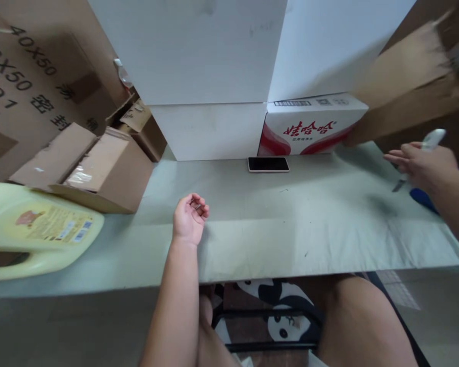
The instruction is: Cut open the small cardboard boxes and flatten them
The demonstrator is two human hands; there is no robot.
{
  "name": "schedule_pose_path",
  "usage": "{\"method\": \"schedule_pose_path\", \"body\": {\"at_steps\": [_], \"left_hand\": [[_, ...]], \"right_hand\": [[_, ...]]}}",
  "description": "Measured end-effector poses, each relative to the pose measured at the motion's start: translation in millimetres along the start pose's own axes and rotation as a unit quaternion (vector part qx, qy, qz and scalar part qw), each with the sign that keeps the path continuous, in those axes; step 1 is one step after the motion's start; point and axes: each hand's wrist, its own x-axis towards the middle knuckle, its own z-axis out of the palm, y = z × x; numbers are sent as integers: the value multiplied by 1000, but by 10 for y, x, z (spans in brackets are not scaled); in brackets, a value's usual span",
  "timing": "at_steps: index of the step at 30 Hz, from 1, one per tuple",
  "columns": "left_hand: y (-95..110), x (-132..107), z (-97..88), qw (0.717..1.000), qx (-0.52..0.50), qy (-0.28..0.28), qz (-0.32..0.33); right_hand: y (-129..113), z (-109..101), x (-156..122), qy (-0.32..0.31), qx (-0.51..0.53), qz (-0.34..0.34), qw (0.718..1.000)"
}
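My left hand (pixel 191 218) rests palm up on the table's green-grey cover (pixel 252 239), fingers curled in. A thin, small thing seems to show between those fingers, too small to name. Over at the right, my right hand (pixel 430 163) is raised above the cover, closed around a slim tool with a whitish handle (pixel 434 138). The tool's narrow grey end points down below the fingers; its exact kind is unclear. Beneath that hand lies a blue thing (pixel 423 199), partly hidden by the forearm. A phone (pixel 268 164) with a dark screen lies flat at the back.
White boxes (pixel 214 130) stand along the back, beside a red-and-white printed carton (pixel 313 127). Brown cardboard boxes (pixel 115 173) and a yellow jug (pixel 49 234) occupy the left. Another cardboard box (pixel 409 92) sits back right. The table's front edge runs above my legs.
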Motion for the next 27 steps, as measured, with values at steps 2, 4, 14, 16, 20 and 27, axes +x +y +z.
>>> {"method": "schedule_pose_path", "body": {"at_steps": [2,4,14,16,20,27], "left_hand": [[39,0,-34,1000,-8,2,10],[95,-12,-79,999,-20,7,26],[393,-172,-527,970,-109,77,205],[451,-195,-629,960,-118,102,234],[559,-216,-783,943,-136,135,272],[625,-208,-868,937,-169,148,268]], "right_hand": [[-272,272,-46,-41,1,78,996],[-386,388,-244,-94,7,92,991],[-1241,1409,-2162,-454,-23,-139,880],[-1474,1703,-2660,-504,-41,-201,839],[-1914,2161,-3651,-506,-107,-521,679],[-2522,2607,-4601,-489,-143,-600,617]]}}
